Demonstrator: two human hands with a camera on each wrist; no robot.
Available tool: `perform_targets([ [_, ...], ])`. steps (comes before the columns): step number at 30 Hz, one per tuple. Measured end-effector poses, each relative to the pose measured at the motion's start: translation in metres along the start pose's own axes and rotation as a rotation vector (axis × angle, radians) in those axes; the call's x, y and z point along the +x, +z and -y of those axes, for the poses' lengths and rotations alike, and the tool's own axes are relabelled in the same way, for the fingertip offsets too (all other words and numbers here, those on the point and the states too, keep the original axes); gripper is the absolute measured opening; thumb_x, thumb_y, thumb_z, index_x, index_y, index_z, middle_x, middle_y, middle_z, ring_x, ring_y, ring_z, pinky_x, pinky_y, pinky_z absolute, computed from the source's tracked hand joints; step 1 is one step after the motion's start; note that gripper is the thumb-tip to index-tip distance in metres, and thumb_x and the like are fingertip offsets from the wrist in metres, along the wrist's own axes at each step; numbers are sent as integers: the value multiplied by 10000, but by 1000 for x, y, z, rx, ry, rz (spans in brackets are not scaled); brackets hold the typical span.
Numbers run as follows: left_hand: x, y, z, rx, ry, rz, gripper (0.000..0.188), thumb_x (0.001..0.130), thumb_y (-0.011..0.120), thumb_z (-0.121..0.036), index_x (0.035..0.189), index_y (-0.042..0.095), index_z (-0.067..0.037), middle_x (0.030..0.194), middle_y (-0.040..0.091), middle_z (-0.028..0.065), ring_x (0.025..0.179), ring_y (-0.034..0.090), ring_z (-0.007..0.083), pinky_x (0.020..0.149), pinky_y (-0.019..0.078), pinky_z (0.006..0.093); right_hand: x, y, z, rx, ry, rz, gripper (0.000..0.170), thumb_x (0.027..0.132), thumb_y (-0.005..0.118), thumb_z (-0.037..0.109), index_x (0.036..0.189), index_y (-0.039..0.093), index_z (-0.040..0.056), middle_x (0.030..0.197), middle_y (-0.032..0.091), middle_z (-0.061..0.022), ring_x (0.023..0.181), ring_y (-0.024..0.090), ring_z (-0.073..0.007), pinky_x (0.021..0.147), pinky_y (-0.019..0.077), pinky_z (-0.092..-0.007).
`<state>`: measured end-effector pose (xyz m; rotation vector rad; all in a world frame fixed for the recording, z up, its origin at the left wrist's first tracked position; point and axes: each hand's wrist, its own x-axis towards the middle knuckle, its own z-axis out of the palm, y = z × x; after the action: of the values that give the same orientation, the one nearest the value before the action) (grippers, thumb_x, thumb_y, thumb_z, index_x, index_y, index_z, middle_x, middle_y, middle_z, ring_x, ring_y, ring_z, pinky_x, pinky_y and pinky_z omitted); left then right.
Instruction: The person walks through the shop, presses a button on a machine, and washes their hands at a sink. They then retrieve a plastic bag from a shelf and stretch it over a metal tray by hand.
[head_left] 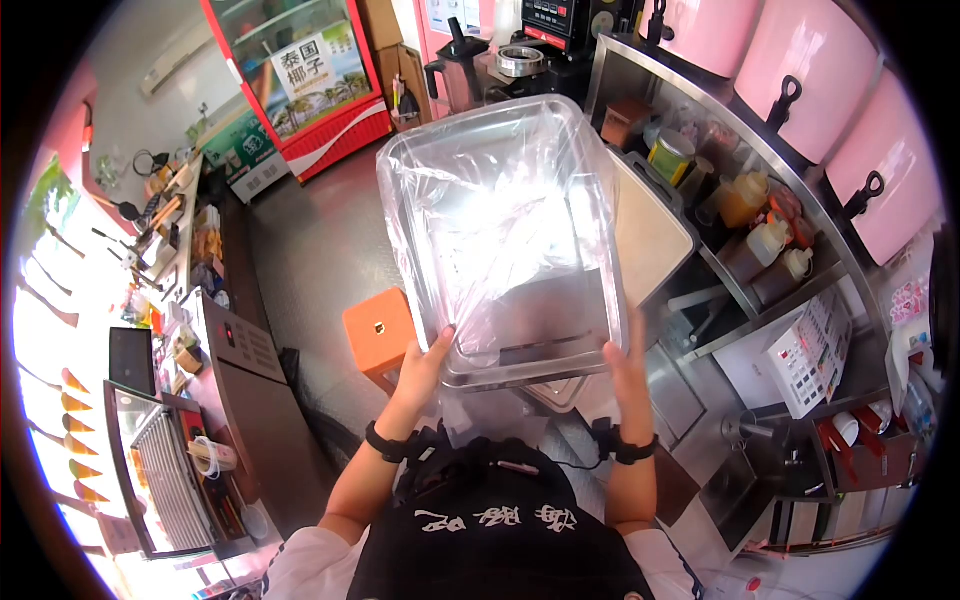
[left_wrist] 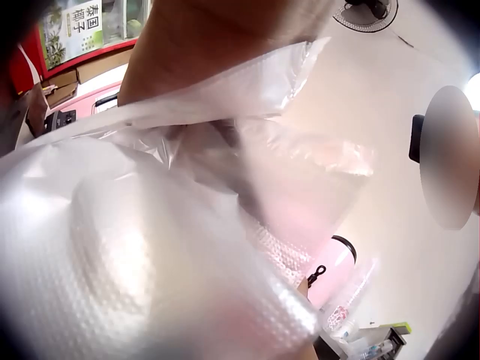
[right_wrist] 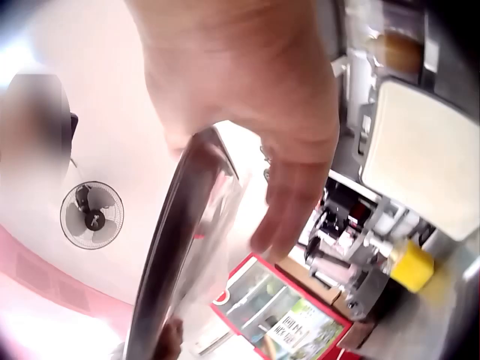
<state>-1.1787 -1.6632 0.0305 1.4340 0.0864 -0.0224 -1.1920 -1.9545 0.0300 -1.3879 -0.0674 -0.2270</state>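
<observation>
A shallow rectangular metal tray (head_left: 520, 378) is held out in front of the body, tilted toward the head camera. Crinkled clear plastic film (head_left: 470, 230) covers much of its inside and wraps over the far left rim. My left hand (head_left: 425, 372) grips the near left corner, thumb over the rim. In the left wrist view, loose plastic film (left_wrist: 187, 255) hides most of the tray and the fingertips. At the near right corner my right hand (head_left: 627, 378) holds the rim, which sits between thumb and fingers in the right wrist view; those fingers (right_wrist: 296, 195) reach down beside the tray.
An orange stool (head_left: 380, 325) stands on the floor left of the tray. A cream board (head_left: 650, 225) lies behind its right side. Shelves with sauce bottles (head_left: 765, 245) and pink urns (head_left: 810, 80) line the right. A red-framed fridge (head_left: 300, 80) stands at the back left.
</observation>
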Motion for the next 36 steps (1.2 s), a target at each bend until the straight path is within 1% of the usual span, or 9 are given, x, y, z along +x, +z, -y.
perform_targets([
  [3, -6, -10, 10, -19, -84, -13, 440, 917, 588, -286, 1198, 510, 43, 1069, 594, 77, 943, 547, 139, 817, 443, 288, 28, 8, 63, -232, -274, 21, 648, 757, 724, 227, 1306, 440, 31, 1410, 304, -168, 1166, 491, -275, 971, 411, -374],
  [6, -12, -14, 17, -65, -116, 42, 452, 931, 565, -280, 1229, 478, 49, 1132, 571, 95, 1016, 531, 154, 875, 430, 298, 55, 27, 101, -822, -636, 162, 521, 765, 699, 195, 1231, 521, 46, 1314, 456, -194, 1169, 487, -318, 1017, 344, -412],
  [9, -19, -15, 15, -27, -159, 90, 470, 953, 523, -294, 1259, 447, 54, 1185, 546, 107, 1074, 511, 168, 925, 410, 310, 93, 19, 93, -819, -832, 305, 237, 749, 688, 76, 975, 622, 41, 1195, 552, -194, 1164, 499, -356, 1048, 327, -458],
  [10, -19, -18, 23, -31, -139, 74, 474, 960, 505, -308, 1263, 447, 53, 1187, 545, 104, 1076, 510, 170, 928, 408, 314, 94, 24, 90, -598, -778, 211, 58, 770, 643, -15, 798, 594, -8, 937, 632, -145, 1046, 556, -311, 1018, 367, -432],
  [13, -19, -22, 21, -91, -125, 62, 494, 972, 470, -340, 1280, 442, 46, 1213, 532, 102, 1101, 500, 175, 949, 396, 318, 80, 35, 66, -173, -668, -12, 86, 765, 664, -23, 756, 579, -15, 788, 590, -95, 886, 550, -240, 902, 436, -371],
  [15, -18, -30, 21, -150, -174, 49, 502, 972, 468, -344, 1289, 436, 43, 1215, 531, 97, 1106, 499, 176, 957, 391, 318, 75, 37, 62, -302, -864, -106, 102, 774, 675, -29, 752, 575, -22, 665, 500, -34, 685, 455, -138, 669, 418, -258],
  [18, -21, -30, 16, -145, -97, 0, 487, 950, 514, -349, 1230, 486, 49, 1130, 570, 82, 1055, 525, 161, 927, 408, 321, 61, 40, 52, -209, -650, -193, 141, 779, 686, -16, 753, 548, -2, 652, 432, 35, 554, 302, -25, 499, 212, -183],
  [25, -19, -26, 6, -305, -132, 35, 423, 897, 604, -356, 1084, 571, 21, 939, 625, 44, 809, 601, 121, 709, 494, 270, 31, 40, 31, 147, -300, -290, 201, 751, 622, -40, 709, 452, 58, 634, 422, 56, 545, 330, -14, 510, 249, -188],
  [36, -6, -30, 28, -277, -175, -7, 376, 902, 599, -347, 1034, 592, 5, 882, 615, 29, 760, 579, 105, 671, 469, 256, -31, 43, 26, 433, 107, -226, 191, 867, 558, 147, 740, 424, 97, 741, 509, 18, 625, 445, -43, 573, 340, -179],
])
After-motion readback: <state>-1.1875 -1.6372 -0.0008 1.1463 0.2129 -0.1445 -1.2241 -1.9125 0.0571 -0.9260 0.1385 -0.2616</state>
